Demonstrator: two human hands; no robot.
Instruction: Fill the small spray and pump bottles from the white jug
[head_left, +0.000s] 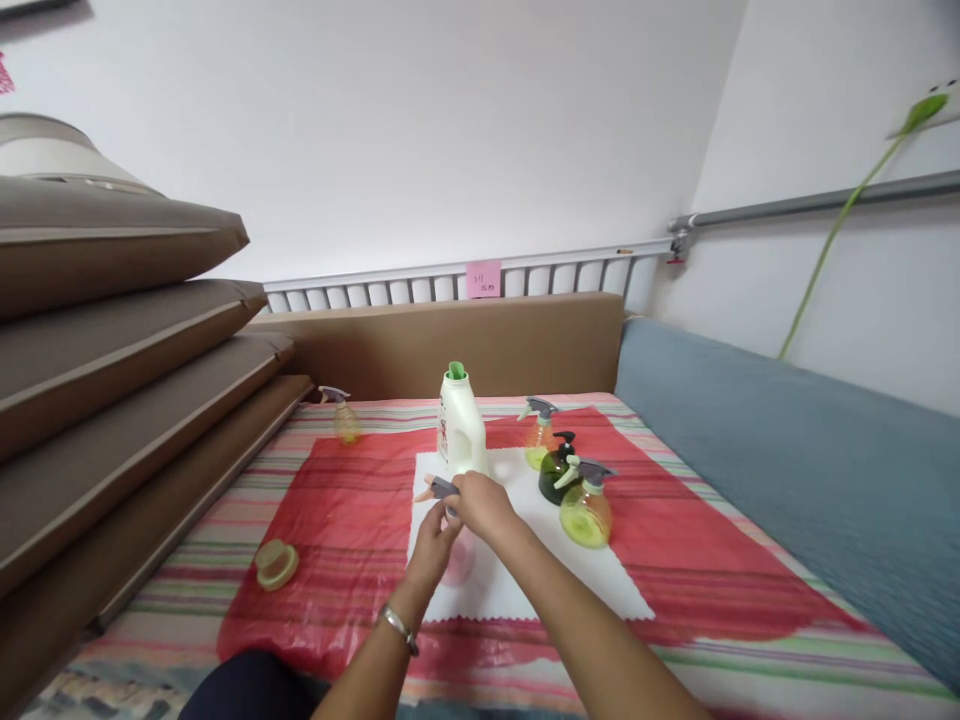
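A pink see-through spray bottle [460, 562] stands on the white cloth [517, 590], partly covered by my hands. My right hand [482, 502] is closed around its grey spray head [444, 487], whose peach trigger points left. Just below, the fingers of my left hand [433, 548] pinch at the bottle's neck; the contact there is mostly hidden. Directly behind my hands stands a white jug [463, 425] with a green opening. To the right are a yellowish spray bottle [586, 515], a dark green pump bottle [555, 474] and another spray bottle [538, 440], with yellow-green liquid visible in the spray bottles.
A clear spray bottle [346, 422] stands at the back left. The jug's cap [276, 565], or a similar pale lid, lies on the red plastic sheet [330, 530]. Stacked cushions [135, 370] rise on the left; a blue padded side [772, 440] bounds the right.
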